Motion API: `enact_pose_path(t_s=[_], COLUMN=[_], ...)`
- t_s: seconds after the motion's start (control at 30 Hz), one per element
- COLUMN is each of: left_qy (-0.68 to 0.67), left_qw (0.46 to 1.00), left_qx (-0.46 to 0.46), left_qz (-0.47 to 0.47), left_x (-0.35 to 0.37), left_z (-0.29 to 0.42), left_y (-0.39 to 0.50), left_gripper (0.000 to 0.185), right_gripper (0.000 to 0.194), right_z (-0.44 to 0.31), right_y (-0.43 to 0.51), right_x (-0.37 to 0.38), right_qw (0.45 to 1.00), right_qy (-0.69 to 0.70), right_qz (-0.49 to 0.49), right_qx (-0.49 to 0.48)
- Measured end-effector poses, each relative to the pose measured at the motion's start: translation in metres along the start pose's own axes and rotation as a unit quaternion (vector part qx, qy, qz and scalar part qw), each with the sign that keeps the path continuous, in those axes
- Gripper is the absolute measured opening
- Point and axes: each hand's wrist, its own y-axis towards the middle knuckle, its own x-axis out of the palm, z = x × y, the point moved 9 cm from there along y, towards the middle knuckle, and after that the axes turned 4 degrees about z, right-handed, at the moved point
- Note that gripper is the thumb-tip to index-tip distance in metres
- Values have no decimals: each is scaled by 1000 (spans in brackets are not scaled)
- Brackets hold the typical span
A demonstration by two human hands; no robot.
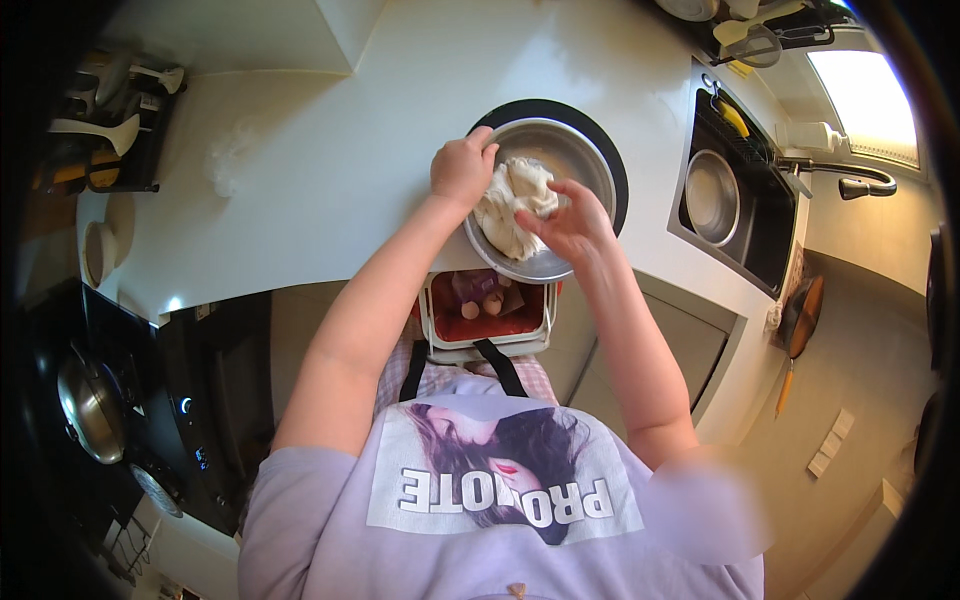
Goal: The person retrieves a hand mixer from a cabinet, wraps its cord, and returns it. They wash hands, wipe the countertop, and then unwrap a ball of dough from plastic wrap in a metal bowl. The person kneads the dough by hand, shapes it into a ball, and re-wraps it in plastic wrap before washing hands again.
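Observation:
A lump of pale dough with an uneven, folded surface lies in a round metal bowl. The bowl rests near the front edge of the counter, partly over a round black surface that shows behind and to its right. My left hand grips the bowl's left rim, thumb and fingers pointing away from me. Over the dough's right side is my right hand, its thumb and fingers spread and touching the dough. The palm side of that hand and some fingers are partly hidden.
Below the bowl, a bin with a white rim holds eggshells and a purple wrapper. A black sink with another metal bowl is at right. White powder marks the counter; a utensil rack stands left.

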Motion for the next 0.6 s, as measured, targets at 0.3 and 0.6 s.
enact_pose_path(t_s=[0.3, 0.6], left_qy=[4, -5], left_qw=[1000, 1000], left_qx=[2, 5], left_qz=[9, 12], left_x=[-1, 3], left_z=[3, 3], left_y=[3, 0], left_gripper=[27, 19], right_gripper=[31, 22], right_z=[-58, -43], right_y=[-9, -12], right_x=[-5, -27], right_qw=[748, 348], right_qy=[-621, -860], right_qz=[-23, 91], right_qx=[-233, -362])
